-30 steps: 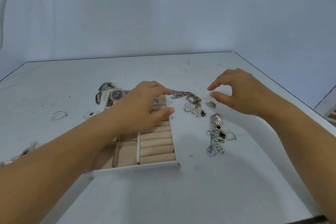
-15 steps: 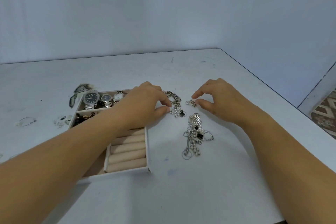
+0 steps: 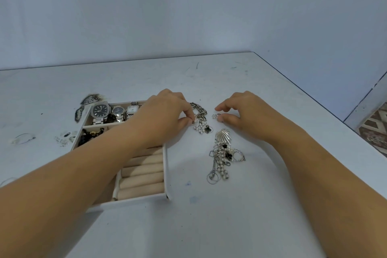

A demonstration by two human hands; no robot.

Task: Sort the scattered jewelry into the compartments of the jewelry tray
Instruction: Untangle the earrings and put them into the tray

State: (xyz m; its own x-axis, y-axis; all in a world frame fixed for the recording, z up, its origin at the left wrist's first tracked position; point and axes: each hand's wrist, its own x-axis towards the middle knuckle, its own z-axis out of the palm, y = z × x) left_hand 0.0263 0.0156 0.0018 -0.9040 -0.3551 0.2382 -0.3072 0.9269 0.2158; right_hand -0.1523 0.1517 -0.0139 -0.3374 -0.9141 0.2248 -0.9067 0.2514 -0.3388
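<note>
Left hand (image 3: pixel 165 115) reaches across the far right corner of the tray (image 3: pixel 167 174). Its thumb and index tips are pressed together on the near end of the chain (image 3: pixel 200 111), just outside the tray's right wall. The rest of the chain lies on the table (image 3: pixel 230 216), trailing away from the fingertips.

Right hand (image 3: pixel 249 117): fingers curled, index and thumb tips slightly apart. A small charm (image 3: pixel 215 115) lies on the table between these 2 tips. We cannot tell whether either tip touches it.

A pearl cluster (image 3: pixel 202 129) sits just nearer than the chain. A shell pendant (image 3: pixel 224 135) and a tangled pile (image 3: pixel 222 159) lie nearer still, below the right hand.

In the tray: 3 watches (image 3: pixel 100 111) in the far compartment, dark pieces (image 3: pixel 92 134) behind the left forearm, ring rolls (image 3: pixel 142 176) at the near right. Loose pieces (image 3: pixel 90 99) lie left of the tray.
</note>
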